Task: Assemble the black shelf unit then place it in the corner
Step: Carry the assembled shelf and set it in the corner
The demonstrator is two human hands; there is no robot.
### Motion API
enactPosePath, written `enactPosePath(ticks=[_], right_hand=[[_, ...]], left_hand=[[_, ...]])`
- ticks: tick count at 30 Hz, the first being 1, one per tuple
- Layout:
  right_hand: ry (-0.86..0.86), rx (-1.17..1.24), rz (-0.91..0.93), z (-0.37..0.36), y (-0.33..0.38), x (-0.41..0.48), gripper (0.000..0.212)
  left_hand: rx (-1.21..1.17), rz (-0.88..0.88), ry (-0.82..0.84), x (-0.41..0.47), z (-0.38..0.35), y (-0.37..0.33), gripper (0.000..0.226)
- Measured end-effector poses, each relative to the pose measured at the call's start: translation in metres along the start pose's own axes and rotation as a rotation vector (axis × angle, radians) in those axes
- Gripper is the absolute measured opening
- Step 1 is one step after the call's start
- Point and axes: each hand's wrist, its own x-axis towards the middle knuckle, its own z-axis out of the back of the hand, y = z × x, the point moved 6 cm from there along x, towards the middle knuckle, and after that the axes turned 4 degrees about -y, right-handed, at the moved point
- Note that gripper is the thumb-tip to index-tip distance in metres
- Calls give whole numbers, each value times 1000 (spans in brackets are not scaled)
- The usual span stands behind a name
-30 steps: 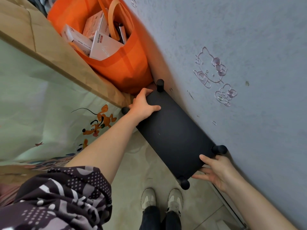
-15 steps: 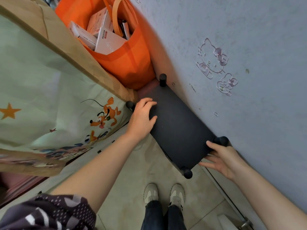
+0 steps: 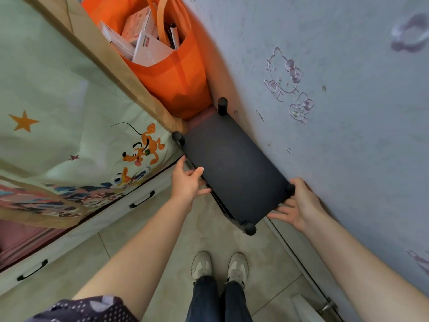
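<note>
The blue wall (image 3: 325, 31) carries raised cat-character decals; no text on them is legible. The black shelf unit (image 3: 232, 166) stands against this wall, just below the orange bag (image 3: 178, 77). Boxes (image 3: 148, 51) in the bag show red print, too small to read. My right hand (image 3: 299, 203) grips the shelf's near end, fingers wrapped under its edge by a corner post. My left hand (image 3: 188, 182) rests loosely open on the left edge, not clamped.
</note>
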Motion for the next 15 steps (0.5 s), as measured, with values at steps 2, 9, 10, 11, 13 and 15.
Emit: enactPosePath(ticks=[2, 9, 10, 11, 13, 15], right_hand=[[-29, -7, 28, 1, 1, 0, 21], [-13, 13, 107, 6, 0, 1, 32], [3, 12, 109, 6, 1, 1, 33], [19, 13, 108, 6, 1, 0, 35], [50, 1, 95, 6, 1, 1, 41], [72, -29, 78, 6, -1, -2, 45]], left_hand=[[-7, 9, -6, -1, -2, 1, 68], [-18, 42, 9, -1, -4, 0, 62], [-15, 46, 4, -2, -4, -1, 60], [0, 43, -2, -3, -5, -1, 60], [40, 36, 4, -5, -7, -1, 63], [96, 19, 33, -13, -10, 0, 65]])
